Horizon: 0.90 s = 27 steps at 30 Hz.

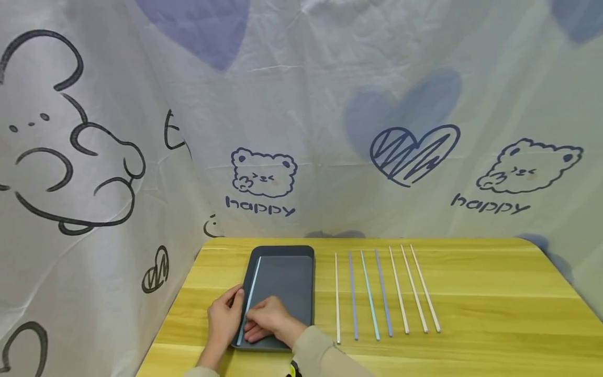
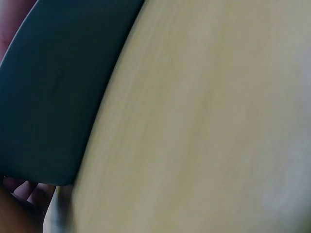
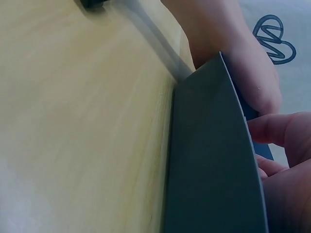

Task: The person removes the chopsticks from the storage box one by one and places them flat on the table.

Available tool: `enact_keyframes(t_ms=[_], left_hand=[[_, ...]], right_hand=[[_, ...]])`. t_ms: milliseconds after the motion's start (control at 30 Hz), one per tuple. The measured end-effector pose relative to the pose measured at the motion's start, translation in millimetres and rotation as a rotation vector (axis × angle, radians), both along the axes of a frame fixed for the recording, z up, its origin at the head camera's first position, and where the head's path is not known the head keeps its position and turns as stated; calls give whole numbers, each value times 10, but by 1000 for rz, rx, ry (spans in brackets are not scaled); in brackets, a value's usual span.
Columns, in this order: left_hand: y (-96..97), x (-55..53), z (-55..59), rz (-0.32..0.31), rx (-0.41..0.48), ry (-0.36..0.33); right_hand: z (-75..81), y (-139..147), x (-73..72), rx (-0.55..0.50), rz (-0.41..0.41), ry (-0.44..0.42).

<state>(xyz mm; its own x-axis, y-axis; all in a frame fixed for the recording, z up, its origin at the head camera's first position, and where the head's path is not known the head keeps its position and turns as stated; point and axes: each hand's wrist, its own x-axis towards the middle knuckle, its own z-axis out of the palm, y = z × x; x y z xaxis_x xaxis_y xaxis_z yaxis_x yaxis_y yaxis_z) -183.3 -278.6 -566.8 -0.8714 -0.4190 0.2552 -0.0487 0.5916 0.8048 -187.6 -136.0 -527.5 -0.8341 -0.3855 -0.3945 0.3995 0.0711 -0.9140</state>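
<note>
A shallow dark grey tray (image 1: pixel 287 293) lies on the left part of the table, with a light blue stick (image 1: pixel 254 280) lengthwise along its left wall. At that wall, my left hand (image 1: pixel 223 318) grips the rim with bent fingers. My right hand (image 1: pixel 270 319) reaches over the tray's near right part, its fingertips pinching the stick near its lower end. The tray's outer wall (image 3: pixel 214 155) fills much of the right wrist view, with right-hand fingers (image 3: pixel 269 128) over its edge; the stick is hidden there. In the left wrist view the tray's side (image 2: pixel 63 87) shows, with the fingers mostly cut off.
Right of the tray, several thin sticks lie side by side on the wooden table (image 1: pixel 509 303): a pale stick (image 1: pixel 337 298), a purple stick (image 1: pixel 353 296), a light blue stick (image 1: pixel 369 296), another purple stick (image 1: pixel 383 293), then three pale sticks (image 1: pixel 413 288). A printed curtain (image 1: pixel 330 115) hangs behind and at left.
</note>
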Motion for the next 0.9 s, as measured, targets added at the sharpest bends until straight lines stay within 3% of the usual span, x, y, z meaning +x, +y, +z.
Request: enact_keyframes(t_ms=[367,900], left_hand=[[-5,-2,6,-7,28,-34],[-16,-1,-5,-8,17,-26]], right_hand=[[-40,-44,-16,-42,-22,-45],[-120,-63,-58,-44,-46,-87]])
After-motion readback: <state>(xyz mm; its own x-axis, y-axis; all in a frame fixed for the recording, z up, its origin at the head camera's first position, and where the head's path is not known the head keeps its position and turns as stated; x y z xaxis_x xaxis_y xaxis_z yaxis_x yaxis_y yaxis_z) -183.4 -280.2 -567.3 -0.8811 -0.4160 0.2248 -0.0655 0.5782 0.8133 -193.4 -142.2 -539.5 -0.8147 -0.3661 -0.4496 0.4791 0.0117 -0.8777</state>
